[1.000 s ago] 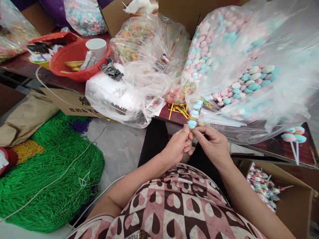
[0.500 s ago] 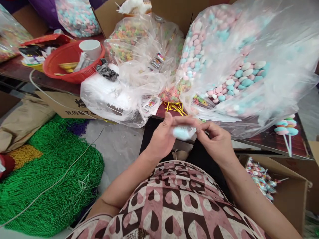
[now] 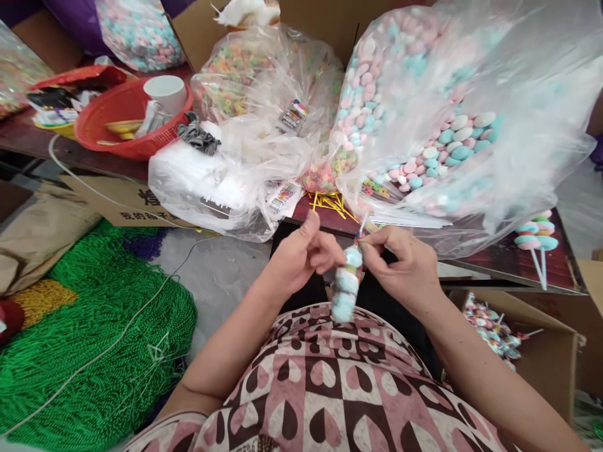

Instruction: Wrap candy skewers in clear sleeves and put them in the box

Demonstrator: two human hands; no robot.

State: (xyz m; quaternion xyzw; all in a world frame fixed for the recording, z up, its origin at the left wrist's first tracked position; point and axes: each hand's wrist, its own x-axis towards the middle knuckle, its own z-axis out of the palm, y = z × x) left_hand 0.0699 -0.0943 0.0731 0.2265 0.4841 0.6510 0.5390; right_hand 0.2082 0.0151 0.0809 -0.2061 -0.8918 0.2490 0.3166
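Note:
A wrapped candy skewer [image 3: 346,290], pale blue and white and blurred, hangs below the pinched fingers of my right hand [image 3: 400,260]. My right thumb and forefinger close on its twisted top end. Just left of it is my left hand [image 3: 306,254], with a yellow tie [image 3: 314,202] standing up at its thumb and forefinger. Its other fingers are curled and smeared by motion near the candy's top. More yellow ties [image 3: 333,204] lie on the dark red table behind the hands.
Clear bags of pink, blue and white candies [image 3: 464,141] and gummy rings [image 3: 240,69] cover the table [image 3: 504,267]. A red basket [image 3: 127,147] stands left, two candy skewers [image 3: 541,242] lie right. Below are a box of wrapped candies [image 3: 541,370] and green bead strings [image 3: 94,351].
The wrapped candy has swung from lying sideways between both hands to hanging down from my right hand. My left hand has drawn back slightly to the left.

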